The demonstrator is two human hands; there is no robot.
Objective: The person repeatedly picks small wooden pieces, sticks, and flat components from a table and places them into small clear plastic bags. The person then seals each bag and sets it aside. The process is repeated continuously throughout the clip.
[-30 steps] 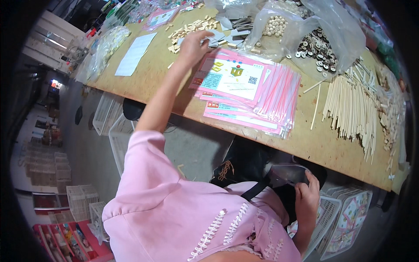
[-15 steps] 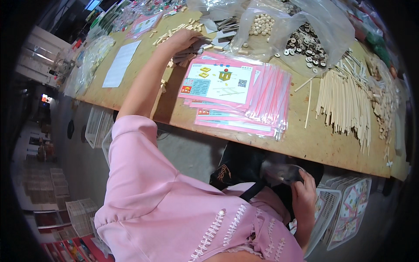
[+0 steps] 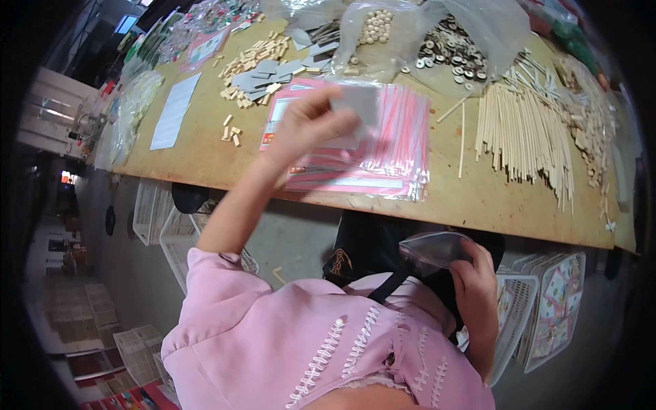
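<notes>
My left hand (image 3: 311,126) is closed on a small flat grey square piece (image 3: 360,106), blurred by motion, above the stack of pink printed packets (image 3: 403,140). At the lower right, away from the table edge, my right hand (image 3: 475,280) grips the rim of a clear plastic bag (image 3: 434,249), whose mouth gapes. What lies inside the bag cannot be made out. Beyond the packets, loose grey flat pieces (image 3: 256,80) are scattered among small pale wooden blocks (image 3: 270,48).
Wooden sticks (image 3: 523,133) lie in a bundle on the right. At the back, clear bags hold wooden beads (image 3: 376,29) and dark-and-white discs (image 3: 454,51). A white sheet (image 3: 174,113) lies on the left. White plastic baskets (image 3: 516,321) stand below the table.
My left hand has come from the pile of grey pieces toward me and rightward, carrying a grey piece over the packets. The bag in my right hand now shows a wider mouth.
</notes>
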